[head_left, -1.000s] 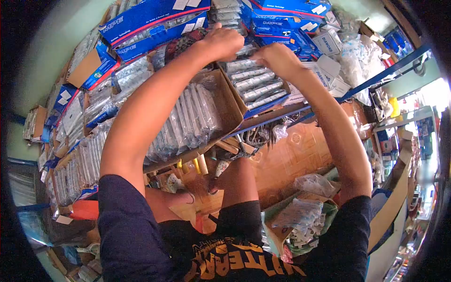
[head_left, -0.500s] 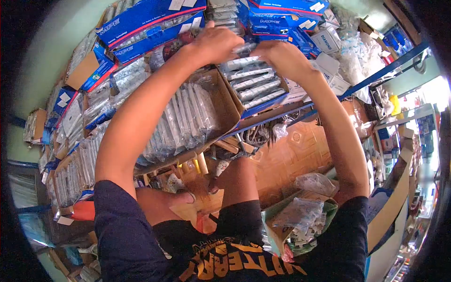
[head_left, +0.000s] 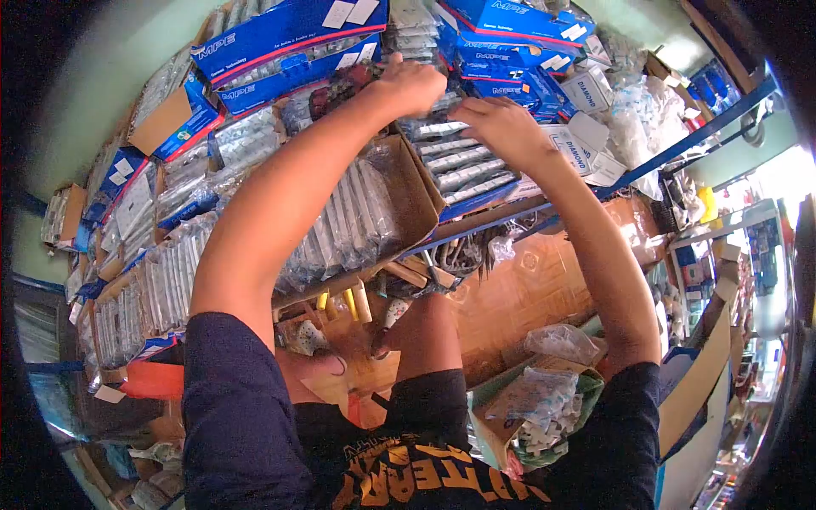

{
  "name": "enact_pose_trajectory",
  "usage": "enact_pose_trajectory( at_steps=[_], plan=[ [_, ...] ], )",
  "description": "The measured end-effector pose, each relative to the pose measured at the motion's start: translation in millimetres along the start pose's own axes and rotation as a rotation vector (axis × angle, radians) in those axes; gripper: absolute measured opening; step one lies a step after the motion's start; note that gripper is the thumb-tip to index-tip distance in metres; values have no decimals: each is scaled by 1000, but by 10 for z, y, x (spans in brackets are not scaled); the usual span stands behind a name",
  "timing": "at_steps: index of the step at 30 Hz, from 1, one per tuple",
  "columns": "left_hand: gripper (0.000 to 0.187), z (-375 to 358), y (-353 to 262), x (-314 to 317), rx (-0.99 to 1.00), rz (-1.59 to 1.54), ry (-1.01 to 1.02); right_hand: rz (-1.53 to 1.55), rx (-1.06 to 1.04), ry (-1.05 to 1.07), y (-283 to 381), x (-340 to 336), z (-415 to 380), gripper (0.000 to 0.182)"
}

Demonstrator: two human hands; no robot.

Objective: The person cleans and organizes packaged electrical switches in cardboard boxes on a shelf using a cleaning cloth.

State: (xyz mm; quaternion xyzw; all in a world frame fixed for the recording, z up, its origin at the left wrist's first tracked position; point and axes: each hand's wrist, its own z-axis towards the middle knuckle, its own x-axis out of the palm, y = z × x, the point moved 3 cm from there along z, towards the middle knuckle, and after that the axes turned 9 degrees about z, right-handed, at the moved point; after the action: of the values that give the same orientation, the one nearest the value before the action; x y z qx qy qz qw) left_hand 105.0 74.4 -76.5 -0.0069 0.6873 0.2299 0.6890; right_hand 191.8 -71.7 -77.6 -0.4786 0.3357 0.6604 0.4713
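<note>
My left hand [head_left: 414, 88] is above the back end of a blue box [head_left: 484, 202], its fingers curled and closed. What it grips, if anything, is hidden behind the knuckles. Just to its right, my right hand [head_left: 506, 127] has its fingers partly bent but apart, the tips over a row of clear-wrapped packs [head_left: 463, 160] in that box. A bit of shiny plastic wrap shows between the two hands. Left of the box, below my left wrist, stands an open cardboard box [head_left: 418, 200] of upright plastic-wrapped packs [head_left: 344, 217].
Blue MPE boxes [head_left: 289, 38] are stacked behind my left hand, and more MPE boxes [head_left: 501, 59] behind my right. White Diamond boxes [head_left: 586, 92] lie right of them. A blue rail [head_left: 688, 136] edges the shelf. Near my lap, a carton [head_left: 501, 425] holds plastic bags.
The view has shifted slightly. My right hand, blurred before, is now sharper, its fingers over the wrapped packs. My left hand remains beside it, closed.
</note>
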Motion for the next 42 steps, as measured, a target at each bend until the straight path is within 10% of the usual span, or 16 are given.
enact_pose_trajectory(
  at_steps=[7,17,22,29,32,37,42],
  plan=[
    [21,-82,159,-87,18,-78,-60,24,20,60,-85,9,99,33],
    [16,-417,513,-697,68,-157,-662,11,188,194,-102,301,272,33],
    [21,-814,488,-1119,-38,-228,-529,-8,214,270,-99,300,253,39],
    [13,-1771,398,-1107,-123,-458,-668,15,94,-299,458,-211,-27,35],
    [14,-2295,218,-1074,-224,-713,-616,778,473,-664,1182,-286,-197,31],
    [18,-3174,-454,-778,-342,-1143,-471,2309,586,-671,2441,18,-296,51],
    [9,-3987,-1032,-731,-272,-740,-505,1784,804,-464,3222,182,-735,64]
  ],
)
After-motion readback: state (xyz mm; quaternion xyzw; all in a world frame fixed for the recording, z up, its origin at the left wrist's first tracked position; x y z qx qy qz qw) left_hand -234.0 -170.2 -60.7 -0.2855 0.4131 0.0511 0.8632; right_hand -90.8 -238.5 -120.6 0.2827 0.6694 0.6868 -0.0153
